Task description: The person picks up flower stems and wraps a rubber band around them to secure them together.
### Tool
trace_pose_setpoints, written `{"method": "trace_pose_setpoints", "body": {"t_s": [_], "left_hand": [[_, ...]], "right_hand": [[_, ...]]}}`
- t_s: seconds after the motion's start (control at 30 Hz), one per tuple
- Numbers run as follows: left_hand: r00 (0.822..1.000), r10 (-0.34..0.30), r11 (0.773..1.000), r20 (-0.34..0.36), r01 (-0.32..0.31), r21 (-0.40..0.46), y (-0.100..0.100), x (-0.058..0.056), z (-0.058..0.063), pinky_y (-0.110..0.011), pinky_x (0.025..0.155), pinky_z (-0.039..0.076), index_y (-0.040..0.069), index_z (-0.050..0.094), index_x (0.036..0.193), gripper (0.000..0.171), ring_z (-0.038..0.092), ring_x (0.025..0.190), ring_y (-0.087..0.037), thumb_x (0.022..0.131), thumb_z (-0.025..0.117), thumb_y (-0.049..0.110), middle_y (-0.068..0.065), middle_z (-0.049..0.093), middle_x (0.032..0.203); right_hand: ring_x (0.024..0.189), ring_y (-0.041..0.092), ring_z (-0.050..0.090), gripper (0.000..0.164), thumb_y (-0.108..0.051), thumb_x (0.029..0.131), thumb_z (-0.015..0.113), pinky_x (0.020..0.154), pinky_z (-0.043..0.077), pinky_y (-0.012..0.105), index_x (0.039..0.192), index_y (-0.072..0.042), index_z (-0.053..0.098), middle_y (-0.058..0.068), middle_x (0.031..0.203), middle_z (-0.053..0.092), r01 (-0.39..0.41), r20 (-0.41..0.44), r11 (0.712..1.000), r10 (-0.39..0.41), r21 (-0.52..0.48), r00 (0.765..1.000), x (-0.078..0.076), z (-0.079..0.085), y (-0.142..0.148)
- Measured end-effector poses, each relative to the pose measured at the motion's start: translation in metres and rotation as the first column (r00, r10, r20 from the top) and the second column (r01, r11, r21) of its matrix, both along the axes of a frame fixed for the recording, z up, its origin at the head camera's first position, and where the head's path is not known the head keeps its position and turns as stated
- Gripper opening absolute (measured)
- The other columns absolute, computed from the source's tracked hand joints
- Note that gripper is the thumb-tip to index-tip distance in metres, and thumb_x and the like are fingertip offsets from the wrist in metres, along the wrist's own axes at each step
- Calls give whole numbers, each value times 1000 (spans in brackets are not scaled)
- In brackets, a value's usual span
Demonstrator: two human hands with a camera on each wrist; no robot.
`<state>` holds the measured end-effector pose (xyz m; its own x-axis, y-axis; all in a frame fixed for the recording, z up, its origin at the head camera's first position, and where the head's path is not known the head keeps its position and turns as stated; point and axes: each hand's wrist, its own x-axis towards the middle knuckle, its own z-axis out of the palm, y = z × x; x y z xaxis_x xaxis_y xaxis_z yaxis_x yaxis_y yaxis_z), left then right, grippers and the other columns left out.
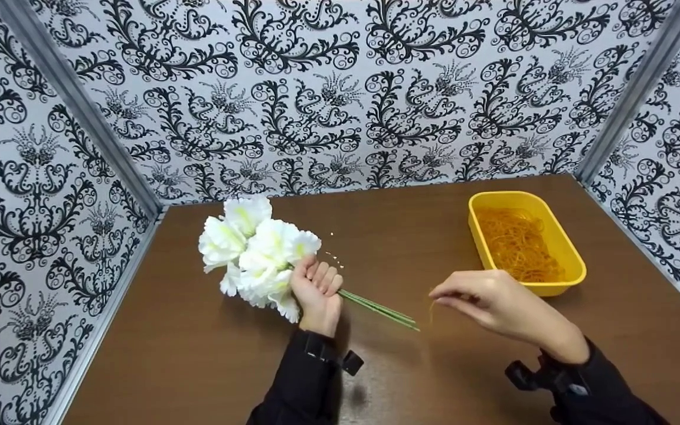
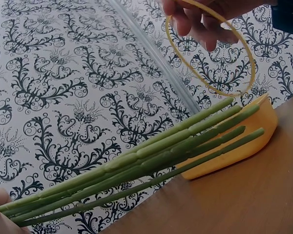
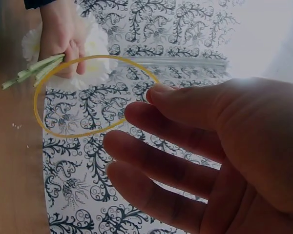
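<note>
My left hand (image 1: 319, 295) grips a bunch of white artificial flowers (image 1: 251, 251) by the stems, close below the blooms. The green stems (image 2: 151, 156) stick out past the fist toward the right, their cut ends loose and slightly spread. Between thumb and forefinger, my right hand (image 1: 493, 304) pinches a yellow rubber band (image 3: 36, 105). In the right wrist view the band hangs as an open loop, and the other fingers are loosely bent. The band is just off the stem ends, apart from them in the head view.
A yellow tray (image 1: 573, 268) with a heap of rubber bands (image 1: 517, 245) stands at the back right of the brown table (image 1: 198, 366). Small white bits (image 1: 335, 258) lie beside the flowers. Patterned panels (image 1: 340, 88) close off the back and both sides.
</note>
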<state>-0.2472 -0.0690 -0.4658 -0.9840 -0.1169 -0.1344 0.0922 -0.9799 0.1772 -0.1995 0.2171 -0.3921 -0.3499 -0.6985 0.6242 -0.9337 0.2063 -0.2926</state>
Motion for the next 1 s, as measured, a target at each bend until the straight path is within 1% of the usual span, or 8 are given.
{"method": "trace_pose_setpoints", "body": {"t_s": [0.1,0.23,0.4,0.5,0.63,0.7,0.83,1.0], "left_hand": [[1000,2,1000,4,-2,-4,1,1,0,-16,35,13,18,29,55,45,16,37,-4,100,35,11,8,26,42],[1000,-4,1000,-3,4,-21,4,3,1,-16,35,13,18,29,56,45,17,37,-4,100,35,12,9,27,43],[999,-31,999,-36,29,-44,7,4,1,-16,36,13,19,29,57,44,16,38,-3,100,33,12,10,27,43],[998,-40,998,-38,39,-49,8,4,1,-15,35,14,19,30,56,44,16,37,-3,100,32,13,10,27,43],[999,-42,998,-4,42,-39,9,4,3,-16,34,15,19,32,56,46,20,35,-3,101,35,13,9,28,42],[999,-47,998,0,47,-36,10,5,3,-16,34,15,19,32,56,46,20,35,-3,101,35,13,9,28,42],[998,-63,998,-10,63,-31,10,5,4,-16,34,14,19,32,56,46,19,36,-3,101,35,13,9,28,42],[995,-88,996,-42,87,-17,12,5,3,-16,36,11,19,31,57,45,13,39,-4,101,34,14,9,27,43]], "right_hand": [[81,8,68,27,0,88,75,71,53,16,111,-15,73,-2,96,73,5,-3,1000,-5,11,1000,0,-2,-2],[83,6,68,27,-1,88,75,71,53,17,111,-16,73,-4,97,73,31,-9,999,-31,32,999,1,-3,-4],[83,3,66,24,-5,91,74,70,51,15,111,-19,73,-7,99,72,72,38,995,-75,66,996,2,-5,-5],[83,3,66,25,-5,91,74,70,51,15,111,-19,73,-7,99,72,89,59,994,-93,64,994,3,-7,-6],[83,1,65,27,-3,89,75,70,51,15,111,-19,73,-9,98,72,110,58,993,-113,52,992,3,-9,-9],[83,1,65,27,-3,89,75,71,52,14,111,-20,73,-9,99,72,118,60,991,-121,59,991,4,-10,-10],[83,5,67,26,-3,89,75,71,53,17,110,-18,74,-7,97,73,126,51,991,-129,48,990,4,-11,-13],[82,3,67,23,-4,88,77,69,55,19,106,-17,75,-9,97,73,153,47,987,-155,41,987,1,-11,-20]]}}
